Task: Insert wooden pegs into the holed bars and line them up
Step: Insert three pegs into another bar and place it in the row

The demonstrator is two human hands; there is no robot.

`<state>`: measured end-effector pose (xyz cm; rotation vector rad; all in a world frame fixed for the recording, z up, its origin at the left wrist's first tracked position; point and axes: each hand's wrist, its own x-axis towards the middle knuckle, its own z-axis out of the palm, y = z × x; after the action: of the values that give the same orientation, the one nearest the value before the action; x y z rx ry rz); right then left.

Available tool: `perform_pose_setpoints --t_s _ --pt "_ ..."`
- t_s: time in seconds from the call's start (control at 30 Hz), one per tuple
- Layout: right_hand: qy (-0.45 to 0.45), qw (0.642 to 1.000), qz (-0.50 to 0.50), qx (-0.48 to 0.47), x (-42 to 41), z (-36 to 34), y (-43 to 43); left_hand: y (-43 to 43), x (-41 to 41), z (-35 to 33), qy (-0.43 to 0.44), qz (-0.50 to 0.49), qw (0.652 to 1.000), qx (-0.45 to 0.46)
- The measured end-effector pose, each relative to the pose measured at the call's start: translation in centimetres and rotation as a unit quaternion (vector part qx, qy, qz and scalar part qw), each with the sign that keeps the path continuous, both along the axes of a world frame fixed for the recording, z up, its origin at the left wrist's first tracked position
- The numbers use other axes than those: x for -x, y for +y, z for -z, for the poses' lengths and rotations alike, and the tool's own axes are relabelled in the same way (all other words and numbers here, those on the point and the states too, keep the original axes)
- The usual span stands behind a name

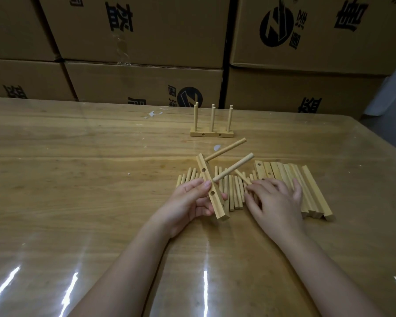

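Note:
My left hand [188, 202] grips a holed wooden bar [212, 187], tilted, lifted off the table. Two pegs stick out of it to the upper right: the upper peg [225, 149] and the lower peg [233, 167]. One hole near the bar's lower end is empty. My right hand [276, 202] reaches into the row of loose pegs [232, 193] lying on the table, and its fingertips pinch one peg [242, 177]. Finished bars with upright pegs [212, 131] stand farther back on the table.
A row of bare holed bars [306, 186] lies to the right of my right hand. The wooden table [78, 179] has a glossy clear cover. Stacked cardboard boxes [146, 42] form a wall right behind the table's far edge.

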<state>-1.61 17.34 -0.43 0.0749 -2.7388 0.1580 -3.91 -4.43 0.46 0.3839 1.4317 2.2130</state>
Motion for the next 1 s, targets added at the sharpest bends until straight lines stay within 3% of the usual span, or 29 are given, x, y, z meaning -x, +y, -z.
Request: perform_pose_setpoints --t_s 0.13,0.2,0.27,0.33,0.43,0.63,1.0 --pt "0.051 0.997 -0.003 0.052 -0.1 -0.3 0.0 -0.1 0.0 0.0 -0.003 -0.002 1.0 -0.01" --pt "0.054 0.987 -0.038 0.149 -0.3 -0.4 0.2 -0.1 0.0 0.0 -0.004 -0.006 1.0 -0.022" --pt "0.032 0.946 -0.076 0.314 -0.7 -0.7 0.7 -0.2 -0.1 -0.1 -0.001 -0.009 0.999 -0.038" --pt "0.014 0.883 -0.097 0.46 -1.0 -1.2 0.9 -0.3 -0.1 -0.1 0.007 -0.005 0.999 -0.054" --pt "0.029 0.817 -0.123 0.562 -1.3 -1.8 0.8 -0.3 -0.1 -0.1 0.018 -0.018 0.997 -0.068" --pt "-0.022 0.781 -0.176 0.599 -2.0 -2.4 -0.1 -0.2 0.1 -0.1 0.014 -0.044 0.995 -0.089" --pt "-0.044 0.821 -0.168 0.544 -2.3 -2.7 -0.7 -0.2 0.2 0.0 0.021 -0.039 0.994 -0.096"
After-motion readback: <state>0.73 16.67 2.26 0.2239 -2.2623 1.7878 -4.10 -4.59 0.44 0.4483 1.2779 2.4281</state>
